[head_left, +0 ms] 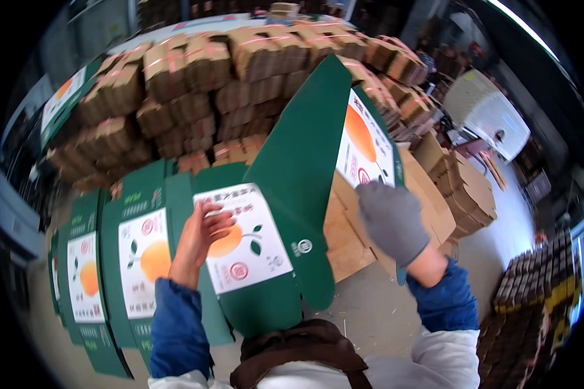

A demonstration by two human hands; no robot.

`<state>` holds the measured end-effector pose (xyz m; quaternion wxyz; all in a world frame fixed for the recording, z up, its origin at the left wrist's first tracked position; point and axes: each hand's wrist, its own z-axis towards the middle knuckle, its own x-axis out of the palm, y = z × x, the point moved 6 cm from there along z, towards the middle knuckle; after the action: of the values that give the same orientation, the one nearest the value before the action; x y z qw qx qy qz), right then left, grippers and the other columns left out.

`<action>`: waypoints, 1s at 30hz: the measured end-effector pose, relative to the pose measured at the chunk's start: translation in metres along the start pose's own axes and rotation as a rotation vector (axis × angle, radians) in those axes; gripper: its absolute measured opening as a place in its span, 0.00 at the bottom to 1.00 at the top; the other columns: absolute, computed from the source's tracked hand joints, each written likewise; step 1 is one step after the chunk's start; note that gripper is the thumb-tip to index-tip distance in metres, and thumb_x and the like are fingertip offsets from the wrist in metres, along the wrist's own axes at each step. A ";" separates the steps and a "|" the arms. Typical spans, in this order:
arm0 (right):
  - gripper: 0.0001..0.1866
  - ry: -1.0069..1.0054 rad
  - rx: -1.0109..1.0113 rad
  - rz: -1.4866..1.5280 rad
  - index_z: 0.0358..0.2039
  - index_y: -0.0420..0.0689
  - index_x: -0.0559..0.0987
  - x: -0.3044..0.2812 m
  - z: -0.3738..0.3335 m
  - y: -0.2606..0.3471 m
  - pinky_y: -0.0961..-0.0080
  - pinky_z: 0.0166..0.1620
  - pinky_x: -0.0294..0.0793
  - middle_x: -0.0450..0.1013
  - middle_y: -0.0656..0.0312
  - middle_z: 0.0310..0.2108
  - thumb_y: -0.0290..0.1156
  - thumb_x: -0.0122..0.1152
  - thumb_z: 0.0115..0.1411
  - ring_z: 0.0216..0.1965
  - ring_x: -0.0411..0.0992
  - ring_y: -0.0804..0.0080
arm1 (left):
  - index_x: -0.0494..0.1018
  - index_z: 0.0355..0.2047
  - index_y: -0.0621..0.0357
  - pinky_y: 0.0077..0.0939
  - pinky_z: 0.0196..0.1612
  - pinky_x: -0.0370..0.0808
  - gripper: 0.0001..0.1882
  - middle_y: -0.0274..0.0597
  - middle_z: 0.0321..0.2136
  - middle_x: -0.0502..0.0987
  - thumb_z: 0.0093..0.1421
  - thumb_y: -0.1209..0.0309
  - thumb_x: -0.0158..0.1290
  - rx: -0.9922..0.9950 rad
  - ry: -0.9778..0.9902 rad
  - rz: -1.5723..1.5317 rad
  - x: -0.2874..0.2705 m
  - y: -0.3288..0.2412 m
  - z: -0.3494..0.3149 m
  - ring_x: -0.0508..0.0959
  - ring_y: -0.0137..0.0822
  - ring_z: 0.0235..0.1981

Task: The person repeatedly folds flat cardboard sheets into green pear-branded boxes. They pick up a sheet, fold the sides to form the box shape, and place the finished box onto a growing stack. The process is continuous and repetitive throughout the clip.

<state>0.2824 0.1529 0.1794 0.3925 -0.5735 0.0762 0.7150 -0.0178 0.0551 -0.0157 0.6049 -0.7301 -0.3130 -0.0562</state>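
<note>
A green printed cardboard box blank (pixel 302 152) stands tilted in front of me, with a tall green flap raised and a white panel showing an orange fruit on its right side. My right hand (pixel 392 217), in a grey glove, is closed at the lower edge of that panel. My left hand (pixel 202 240) is bare, its fingers apart, over the white face of another green printed cardboard piece (pixel 266 236). Whether the left fingertips touch that face is hard to make out. Where this piece meets the raised one is unclear.
Several green printed cardboard blanks (pixel 113 259) lean in a row at left. Behind them rise tied stacks of brown cardboard (pixel 253 55). Plain brown cardboard sheets (pixel 428 188) lie to the right, and dark bundled stacks (pixel 535 279) stand at far right.
</note>
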 end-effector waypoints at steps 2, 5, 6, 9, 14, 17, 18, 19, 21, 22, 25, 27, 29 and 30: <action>0.05 0.071 -0.133 -0.033 0.30 0.46 0.73 0.024 -0.012 0.082 0.68 0.23 0.68 0.67 0.62 0.22 0.29 0.54 0.51 0.21 0.71 0.68 | 0.69 0.46 0.60 0.31 0.42 0.76 0.33 0.46 0.39 0.77 0.65 0.40 0.37 -0.066 0.099 -0.196 0.002 -0.009 -0.007 0.79 0.39 0.39; 0.06 0.091 -0.235 0.093 0.30 0.46 0.73 0.069 -0.046 0.175 0.71 0.23 0.65 0.67 0.62 0.23 0.28 0.54 0.49 0.23 0.70 0.69 | 0.68 0.44 0.60 0.31 0.38 0.77 0.31 0.45 0.37 0.77 0.63 0.40 0.43 -0.215 -0.009 -0.117 -0.039 0.020 -0.026 0.79 0.39 0.37; 0.07 0.158 -0.236 0.113 0.31 0.45 0.74 0.088 -0.058 0.204 0.70 0.25 0.67 0.68 0.61 0.24 0.30 0.54 0.51 0.24 0.71 0.68 | 0.66 0.41 0.60 0.28 0.31 0.77 0.20 0.45 0.35 0.76 0.63 0.55 0.50 -0.264 0.041 -0.119 -0.055 0.038 -0.038 0.79 0.38 0.33; 0.10 0.406 -0.230 0.320 0.33 0.44 0.75 0.127 -0.092 0.259 0.66 0.30 0.71 0.71 0.59 0.27 0.36 0.54 0.56 0.29 0.74 0.63 | 0.64 0.40 0.62 0.26 0.26 0.76 0.14 0.43 0.31 0.73 0.58 0.72 0.55 -0.351 -0.199 -0.083 -0.118 0.119 -0.072 0.77 0.36 0.28; 0.24 0.775 -0.075 0.881 0.40 0.45 0.77 0.186 -0.059 0.241 0.59 0.42 0.74 0.77 0.55 0.36 0.54 0.49 0.62 0.37 0.76 0.52 | 0.63 0.37 0.62 0.23 0.28 0.74 0.15 0.39 0.27 0.69 0.51 0.83 0.54 -0.278 -0.504 0.032 -0.165 0.160 -0.111 0.71 0.31 0.26; 0.23 0.527 -0.033 0.771 0.40 0.45 0.78 0.273 0.055 0.192 0.60 0.42 0.73 0.77 0.52 0.34 0.53 0.49 0.63 0.36 0.76 0.53 | 0.62 0.36 0.61 0.21 0.31 0.71 0.15 0.37 0.26 0.68 0.50 0.83 0.54 -0.077 -0.560 0.199 -0.167 0.147 -0.113 0.69 0.28 0.26; 0.23 0.475 0.000 0.733 0.39 0.45 0.78 0.282 0.092 0.184 0.59 0.44 0.72 0.77 0.52 0.36 0.53 0.47 0.64 0.39 0.75 0.51 | 0.62 0.36 0.61 0.21 0.32 0.71 0.15 0.36 0.26 0.68 0.50 0.83 0.54 -0.045 -0.563 0.227 -0.156 0.130 -0.123 0.69 0.28 0.26; 0.25 0.350 -0.047 0.630 0.39 0.46 0.79 0.316 0.132 0.162 0.57 0.46 0.71 0.73 0.51 0.45 0.54 0.43 0.65 0.47 0.71 0.51 | 0.62 0.36 0.61 0.21 0.33 0.71 0.15 0.36 0.25 0.68 0.50 0.83 0.55 0.004 -0.539 0.247 -0.138 0.110 -0.123 0.68 0.28 0.25; 0.27 0.311 -0.046 0.492 0.48 0.45 0.76 0.357 0.200 0.154 0.56 0.52 0.67 0.67 0.47 0.53 0.54 0.41 0.66 0.52 0.66 0.46 | 0.62 0.35 0.62 0.22 0.33 0.71 0.14 0.38 0.25 0.69 0.51 0.82 0.55 -0.024 -0.580 0.529 -0.119 0.090 -0.136 0.70 0.27 0.26; 0.27 0.334 -0.028 0.419 0.50 0.45 0.74 0.376 0.229 0.159 0.55 0.54 0.65 0.64 0.47 0.56 0.54 0.40 0.66 0.55 0.63 0.47 | 0.62 0.35 0.62 0.23 0.33 0.71 0.14 0.41 0.26 0.71 0.51 0.81 0.55 0.028 -0.616 0.577 -0.110 0.072 -0.144 0.71 0.28 0.26; 0.32 0.413 -0.006 0.275 0.51 0.49 0.76 0.437 0.278 0.180 0.44 0.61 0.53 0.56 0.49 0.64 0.58 0.31 0.67 0.65 0.50 0.49 | 0.62 0.36 0.62 0.27 0.35 0.73 0.14 0.48 0.31 0.75 0.52 0.79 0.55 -0.025 -0.704 0.722 -0.099 0.055 -0.158 0.76 0.36 0.29; 0.33 0.442 0.019 0.433 0.50 0.44 0.76 0.472 0.302 0.179 0.52 0.61 0.56 0.59 0.47 0.62 0.58 0.35 0.66 0.63 0.56 0.51 | 0.63 0.38 0.62 0.31 0.39 0.74 0.15 0.50 0.32 0.76 0.52 0.78 0.56 0.048 -0.709 0.690 -0.097 0.056 -0.150 0.79 0.45 0.35; 0.31 0.395 0.073 0.951 0.42 0.38 0.78 0.494 0.313 0.183 0.63 0.55 0.63 0.69 0.45 0.51 0.57 0.43 0.64 0.53 0.67 0.52 | 0.63 0.38 0.62 0.28 0.42 0.73 0.15 0.47 0.34 0.74 0.52 0.79 0.56 -0.027 -0.714 0.639 -0.113 0.069 -0.150 0.77 0.36 0.38; 0.29 0.402 0.076 1.081 0.37 0.37 0.77 0.495 0.312 0.197 0.66 0.50 0.64 0.70 0.47 0.43 0.56 0.47 0.63 0.46 0.68 0.54 | 0.63 0.39 0.62 0.28 0.37 0.73 0.15 0.46 0.32 0.74 0.52 0.78 0.56 -0.136 -0.722 0.636 -0.123 0.076 -0.155 0.76 0.36 0.35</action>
<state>-0.0990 0.4281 -0.2203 -0.0306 -0.5632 0.4571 0.6876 -0.0300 -0.1401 -0.0959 0.3957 -0.8004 -0.2598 0.3679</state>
